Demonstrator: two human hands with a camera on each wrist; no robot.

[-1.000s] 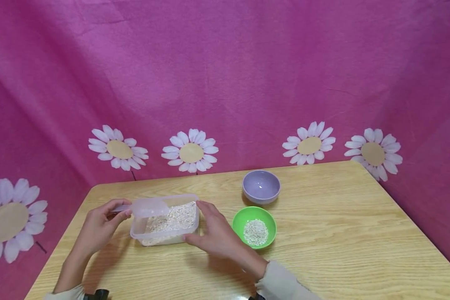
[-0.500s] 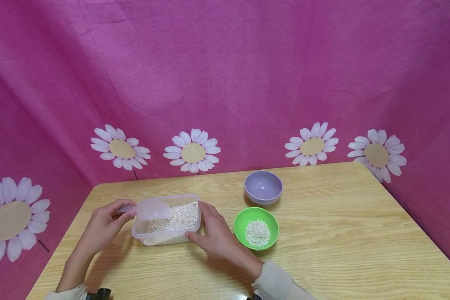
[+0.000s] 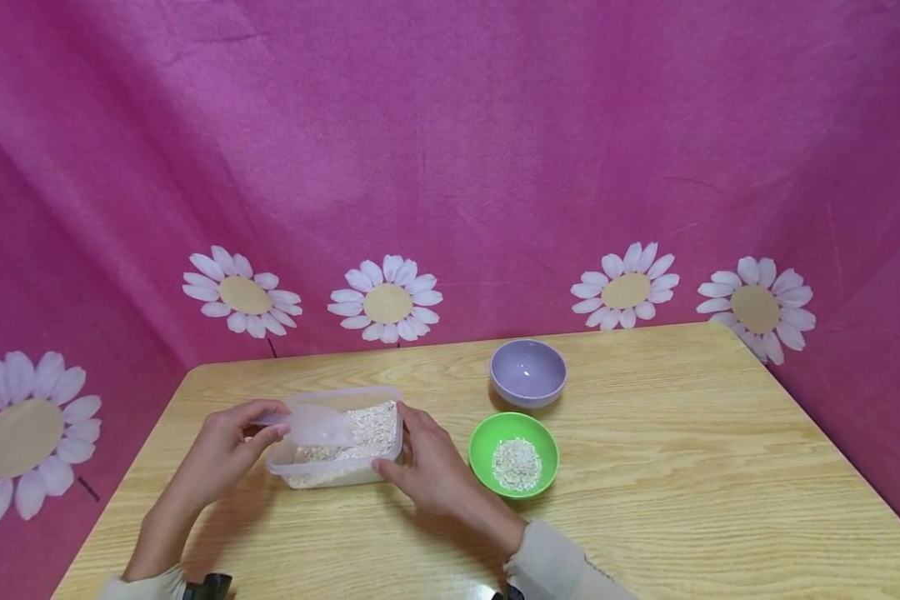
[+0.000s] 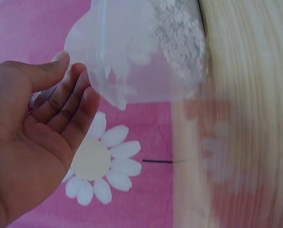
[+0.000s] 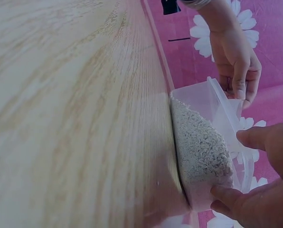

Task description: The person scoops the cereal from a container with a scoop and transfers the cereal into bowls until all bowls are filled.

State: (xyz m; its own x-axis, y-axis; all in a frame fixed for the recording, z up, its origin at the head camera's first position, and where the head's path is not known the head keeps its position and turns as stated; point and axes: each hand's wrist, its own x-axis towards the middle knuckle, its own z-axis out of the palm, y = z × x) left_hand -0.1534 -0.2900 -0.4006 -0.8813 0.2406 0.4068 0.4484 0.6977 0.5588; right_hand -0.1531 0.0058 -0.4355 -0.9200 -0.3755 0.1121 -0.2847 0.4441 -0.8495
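My left hand pinches the handle of a translucent scoop between thumb and fingers. The scoop's bowl hangs inside the left part of a clear rectangular plastic container, its front edge down at the oats. In the right wrist view the oats are heaped higher toward the near end. My right hand grips the container's right end, thumb at the front rim and fingers round the far corner. The left wrist view shows the scoop beyond my left thumb, overlapping the container.
Right of my right hand stands a green bowl with a small heap of oats. Behind it sits a purple bowl. All rest on a wooden table, with a pink flowered cloth hanging behind and at the sides.
My left hand has moved the scoop to the right and slightly down, closer into the oats. My right hand stays on the container, and both bowls stay in place.
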